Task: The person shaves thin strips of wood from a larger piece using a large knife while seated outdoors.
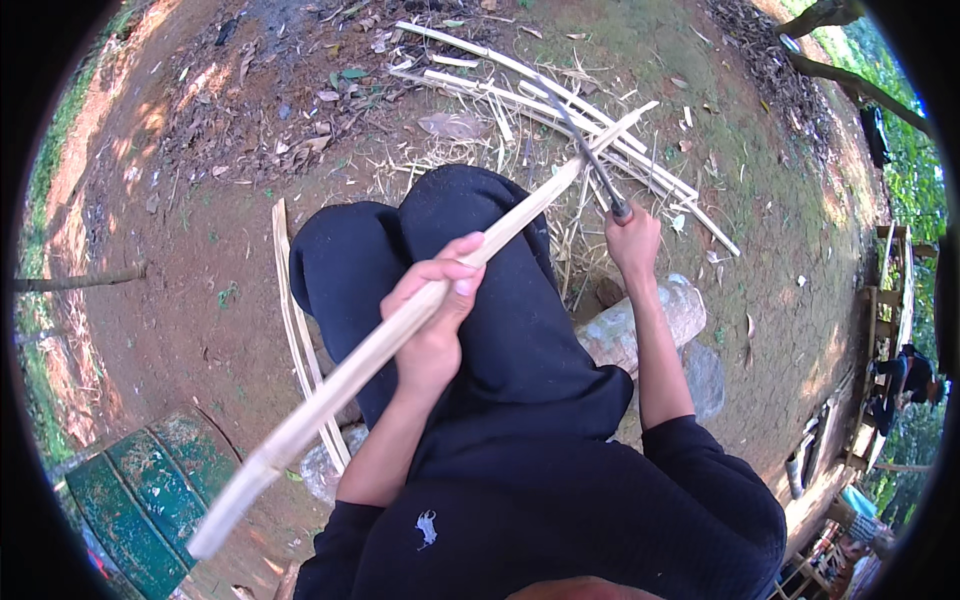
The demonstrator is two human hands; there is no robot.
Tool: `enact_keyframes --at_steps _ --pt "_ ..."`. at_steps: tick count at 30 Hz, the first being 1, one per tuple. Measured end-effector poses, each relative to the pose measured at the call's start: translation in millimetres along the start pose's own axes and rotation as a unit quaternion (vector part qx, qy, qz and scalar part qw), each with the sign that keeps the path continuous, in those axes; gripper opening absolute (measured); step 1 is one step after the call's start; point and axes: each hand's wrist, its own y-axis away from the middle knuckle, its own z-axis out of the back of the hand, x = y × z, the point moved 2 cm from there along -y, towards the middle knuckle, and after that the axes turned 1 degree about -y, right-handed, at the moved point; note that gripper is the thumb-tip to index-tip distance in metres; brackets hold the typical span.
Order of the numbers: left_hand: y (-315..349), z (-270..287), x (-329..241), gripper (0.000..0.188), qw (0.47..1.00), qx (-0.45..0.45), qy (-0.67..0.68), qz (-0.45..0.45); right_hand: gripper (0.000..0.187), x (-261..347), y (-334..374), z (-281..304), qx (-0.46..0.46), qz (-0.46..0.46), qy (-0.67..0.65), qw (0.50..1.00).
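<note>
My left hand (425, 335) is closed around a long, pale split strip of wood or bamboo (345, 385). The strip slants across my lap from the lower left to the upper right, and its far end looks thinned and split. In my right hand (634, 243) is the handle of a long knife (572, 128) with a narrow dark blade. The blade points away and to the left. It crosses the strip near the far end, and seems to touch it there.
Several pale strips (640, 155) and shavings lie on the dirt ahead. More strips (288, 290) lean beside my left leg. A log (650, 325) is by my right knee, and a green ridged metal sheet (135, 490) is at lower left. Another person (905, 380) is far right.
</note>
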Motion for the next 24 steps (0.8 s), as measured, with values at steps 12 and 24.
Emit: enact_keyframes --at_steps 12,24 --pt "-6.1 -3.7 -4.1 0.006 0.997 -0.002 -0.064 -0.043 0.018 2.8 -30.6 2.7 0.053 -0.044 0.049 0.996" --pt "-21.3 27.9 -21.5 0.050 0.960 0.034 0.213 -0.179 0.016 70.6 9.8 40.5 0.038 0.007 -0.065 0.997"
